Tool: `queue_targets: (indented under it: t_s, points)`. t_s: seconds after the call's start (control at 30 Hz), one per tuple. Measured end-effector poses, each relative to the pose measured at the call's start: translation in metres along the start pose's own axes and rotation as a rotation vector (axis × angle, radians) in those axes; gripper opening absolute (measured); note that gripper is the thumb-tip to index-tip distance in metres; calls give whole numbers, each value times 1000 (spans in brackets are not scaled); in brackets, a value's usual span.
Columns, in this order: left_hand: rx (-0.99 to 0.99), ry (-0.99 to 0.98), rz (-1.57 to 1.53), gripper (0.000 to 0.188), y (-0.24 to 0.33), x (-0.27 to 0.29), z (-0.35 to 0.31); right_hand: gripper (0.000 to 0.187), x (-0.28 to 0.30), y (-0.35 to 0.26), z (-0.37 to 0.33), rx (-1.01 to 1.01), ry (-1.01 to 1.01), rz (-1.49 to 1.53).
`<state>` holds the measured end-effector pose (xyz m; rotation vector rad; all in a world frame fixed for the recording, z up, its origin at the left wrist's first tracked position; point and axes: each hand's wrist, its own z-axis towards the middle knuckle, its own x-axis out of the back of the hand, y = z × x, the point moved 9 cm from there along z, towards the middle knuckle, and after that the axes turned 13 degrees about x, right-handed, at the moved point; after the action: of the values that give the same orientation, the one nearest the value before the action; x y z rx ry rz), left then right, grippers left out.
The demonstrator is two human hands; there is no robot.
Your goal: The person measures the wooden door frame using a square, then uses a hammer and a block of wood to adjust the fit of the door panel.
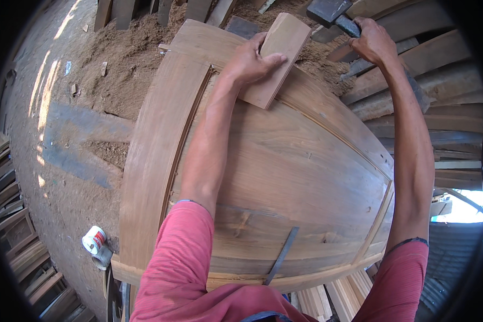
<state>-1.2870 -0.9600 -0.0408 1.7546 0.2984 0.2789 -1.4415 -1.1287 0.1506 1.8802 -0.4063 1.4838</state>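
Observation:
My left hand (251, 60) is closed around a flat wooden block (282, 51), with the thumb across its face. The block stands tilted at the far side of a large framed wooden panel (300, 155), over the frame's inner groove. My right hand (373, 42) is raised beyond the far right of the panel, its fingers wrapped round the handle of a hammer (327, 9). The hammer's dark, blocky head is apart from the block, off to its right. A thin metal strip (282, 256) lies on the near part of the panel.
Sawdust (115, 56) covers the floor at the far left. Stacked boards (424, 70) lie on the right, and more wood pieces (29, 263) along the left. A white tub (94, 240) stands near the panel's left corner.

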Motion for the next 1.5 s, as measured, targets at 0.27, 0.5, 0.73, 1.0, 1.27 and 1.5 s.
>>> queue_targets:
  t_s: [0.27,0.5,0.73,1.0,1.27,1.5]
  points:
    - [-48,35,42,72,1,0,2,57,-7,-14,-1,128,21,-129]
    - [-4,-30,103,75,2,-8,2,47,13,14,-4,-71,178,75]
    - [-28,4,172,79,5,-4,3,48,5,-23,4,218,126,-65]
    - [-19,2,95,81,1,-1,1,50,-11,11,0,-40,81,361]
    - [7,-31,80,79,10,-7,-4,48,-2,-14,-5,164,228,-39]
    - [-40,-13,79,80,6,1,-3,40,-23,-14,-55,-14,108,410]
